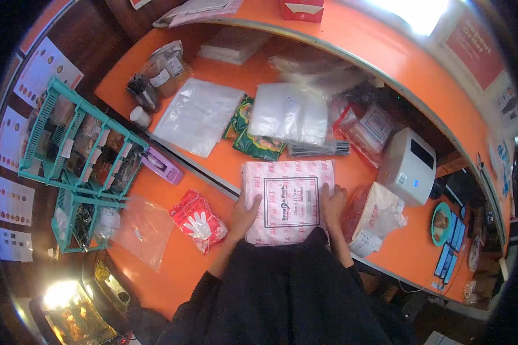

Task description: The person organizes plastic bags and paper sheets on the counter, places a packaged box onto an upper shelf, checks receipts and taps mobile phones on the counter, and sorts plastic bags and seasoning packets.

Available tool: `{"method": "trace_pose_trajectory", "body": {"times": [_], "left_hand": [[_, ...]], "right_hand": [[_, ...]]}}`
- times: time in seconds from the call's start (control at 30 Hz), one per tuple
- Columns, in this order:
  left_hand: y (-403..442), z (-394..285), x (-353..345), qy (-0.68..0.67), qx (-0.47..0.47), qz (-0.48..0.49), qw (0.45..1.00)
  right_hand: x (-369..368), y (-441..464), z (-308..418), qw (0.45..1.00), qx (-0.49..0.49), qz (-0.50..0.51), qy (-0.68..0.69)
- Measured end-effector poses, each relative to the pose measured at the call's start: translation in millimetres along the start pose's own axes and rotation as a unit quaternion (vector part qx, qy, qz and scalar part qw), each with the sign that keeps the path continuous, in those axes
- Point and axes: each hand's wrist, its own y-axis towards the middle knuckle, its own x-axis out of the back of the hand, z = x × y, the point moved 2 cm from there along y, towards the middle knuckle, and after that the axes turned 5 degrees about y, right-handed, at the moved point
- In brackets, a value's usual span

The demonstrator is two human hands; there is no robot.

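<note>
While facing the orange table, holding a flat pink-and-white pack w/ L hand on its L edge & R hand on its R edge. Hands apart, both clamped on the pack, w/ thumbs over the top face. Held approx. level, centre of view, right in front of black garment; printed "Dragon Pack" & "RICE" in repeat. Can't tell if resting on the table or slightly lifted.

Just beside L hand: red pkt w/ pic. of white gloves. Further L: clear plastic bag, then teal rack full of small pkts, w/ purple item by its R end. Beyond the pack: green pkts, stack of clear bags, and flat clear sheets to the L, nr small white tub. To R of R hand: bag w/ paper, nr; white machine w/ dark screen, beyond. Far R: green bowl. Bottom L: brightly lit unit; contents too blurred to tell.
</note>
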Motion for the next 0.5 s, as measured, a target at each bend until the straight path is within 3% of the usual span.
{"method": "trace_pose_trajectory", "body": {"times": [0.13,0.23,0.3,0.33,0.4,0.43,0.5], "left_hand": [[15.3,21.4,-0.6,0.038,-0.019,0.035,0.998],[20.9,38.5,-6.1,0.042,-0.075,-0.030,0.996],[22.2,47.5,-5.6,-0.030,-0.146,-0.083,0.985],[22.0,59.1,-9.1,-0.030,-0.142,-0.078,0.986],[22.6,71.5,-9.9,0.014,-0.078,-0.162,0.984],[21.9,70.0,-9.0,0.013,-0.078,-0.163,0.983],[19.2,65.4,-4.2,0.134,-0.043,-0.136,0.981]], "right_hand": [[-4.0,-5.7,-9.3,0.996,0.040,-0.017,0.074],[-13.2,-12.6,-15.0,0.995,0.080,-0.058,0.011],[-10.1,-11.7,-13.4,0.997,0.068,-0.037,-0.005],[-7.2,-15.6,-13.2,0.998,0.055,-0.009,-0.022],[-4.6,-20.6,-15.5,0.998,0.037,-0.007,-0.056],[-3.5,-20.2,-13.3,0.996,0.026,-0.006,-0.087],[6.1,-29.5,-4.7,0.997,-0.005,-0.001,-0.071]]}}
